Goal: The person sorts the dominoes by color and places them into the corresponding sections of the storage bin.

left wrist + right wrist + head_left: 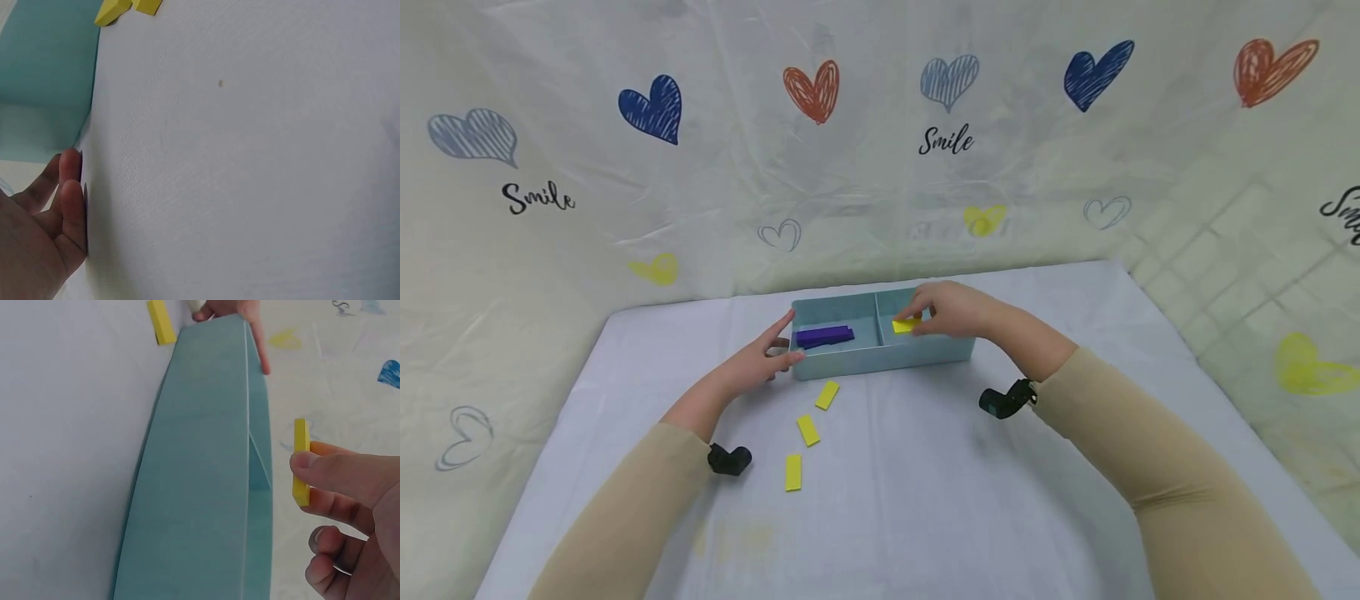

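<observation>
A long light-blue divided box [880, 360] stands on the white-covered table. My left hand [762, 358] spans its left end, thumb at the front edge and index finger stretched to the back corner. In the left wrist view, the other fingers of the left hand [47, 219] bend down near the cloth. My right hand [951, 308] pinches a yellow block [300, 462] between thumb and fingertips, above the box rim over the right compartment. Several purple blocks [824, 336] lie together in the left compartment. The floor of the right compartment is partly hidden by the hand.
Three yellow blocks lie apart on the table in front of the box's left part: one close to the box [827, 395], a middle one [808, 430], and the nearest one [793, 472]. Behind the table hangs a pale curtain [880, 183] printed with hearts.
</observation>
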`<act>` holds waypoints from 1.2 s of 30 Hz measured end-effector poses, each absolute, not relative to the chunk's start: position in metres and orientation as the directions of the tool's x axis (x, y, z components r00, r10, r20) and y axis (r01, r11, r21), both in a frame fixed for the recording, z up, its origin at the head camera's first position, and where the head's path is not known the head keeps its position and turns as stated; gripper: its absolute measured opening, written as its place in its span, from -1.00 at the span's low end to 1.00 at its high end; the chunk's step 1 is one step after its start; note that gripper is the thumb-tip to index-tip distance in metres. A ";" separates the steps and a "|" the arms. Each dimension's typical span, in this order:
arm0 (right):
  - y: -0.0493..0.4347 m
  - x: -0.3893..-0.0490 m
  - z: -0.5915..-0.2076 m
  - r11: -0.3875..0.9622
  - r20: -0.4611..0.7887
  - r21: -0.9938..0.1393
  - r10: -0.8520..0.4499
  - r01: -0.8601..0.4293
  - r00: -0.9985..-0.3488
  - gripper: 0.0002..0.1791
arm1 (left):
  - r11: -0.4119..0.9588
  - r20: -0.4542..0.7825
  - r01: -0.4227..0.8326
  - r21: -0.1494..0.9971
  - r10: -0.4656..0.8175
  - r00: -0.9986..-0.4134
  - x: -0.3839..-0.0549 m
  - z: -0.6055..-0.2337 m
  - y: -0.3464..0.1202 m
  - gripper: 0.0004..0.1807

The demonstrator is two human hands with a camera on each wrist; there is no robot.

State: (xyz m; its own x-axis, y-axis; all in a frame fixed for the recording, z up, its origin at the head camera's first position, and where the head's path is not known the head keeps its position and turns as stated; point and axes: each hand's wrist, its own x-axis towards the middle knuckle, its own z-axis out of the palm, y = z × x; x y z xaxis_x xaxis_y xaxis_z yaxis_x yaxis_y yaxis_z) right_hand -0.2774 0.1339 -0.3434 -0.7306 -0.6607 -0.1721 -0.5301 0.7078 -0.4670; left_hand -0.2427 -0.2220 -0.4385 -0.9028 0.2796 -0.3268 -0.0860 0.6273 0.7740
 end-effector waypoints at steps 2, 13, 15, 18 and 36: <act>0.133 -0.282 -0.345 0.712 -0.180 -0.476 -0.654 -0.516 -0.735 -0.63 | 0.627 -0.326 -0.086 0.774 0.279 -0.903 -0.243 -0.439 -0.222 -0.08; 0.123 -0.309 -0.363 0.770 -0.266 -0.481 -0.584 -0.420 -0.767 -0.63 | 0.627 -0.326 -0.088 0.774 0.274 -0.905 -0.243 -0.441 -0.223 -0.07; 0.122 -0.315 -0.368 0.785 -0.286 -0.468 -0.570 -0.407 -0.770 -0.63 | 0.626 -0.324 -0.088 0.774 0.274 -0.905 -0.244 -0.442 -0.224 -0.07; 0.120 -0.322 -0.376 0.796 -0.310 -0.457 -0.560 -0.396 -0.768 -0.64 | 0.625 -0.322 -0.086 0.776 0.275 -0.906 -0.244 -0.442 -0.224 -0.08; 0.102 -0.332 -0.404 0.789 -0.328 -0.468 -0.574 -0.398 -0.751 -0.67 | 0.625 -0.317 -0.078 0.777 0.282 -0.906 -0.245 -0.444 -0.225 -0.07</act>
